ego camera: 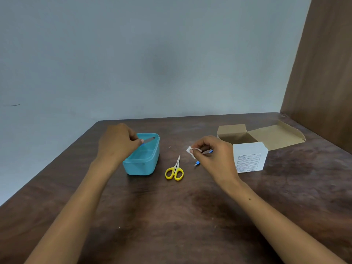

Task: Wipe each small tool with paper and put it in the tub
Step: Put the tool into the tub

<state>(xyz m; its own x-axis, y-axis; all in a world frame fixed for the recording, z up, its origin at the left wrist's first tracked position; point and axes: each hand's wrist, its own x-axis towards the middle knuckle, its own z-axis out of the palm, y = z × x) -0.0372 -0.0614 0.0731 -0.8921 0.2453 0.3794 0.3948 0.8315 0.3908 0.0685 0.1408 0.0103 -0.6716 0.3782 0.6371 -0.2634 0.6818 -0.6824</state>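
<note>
A file is pinched by the left hand over the tub, tip pointing away to the right; paper is pinched by the right hand.

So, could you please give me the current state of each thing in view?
Left hand: holds metal file over tub.
Right hand: pinches paper.
Tub: open, upright.
Scissors: closed, flat on table.
Cardboard box: open, flaps out.
</note>
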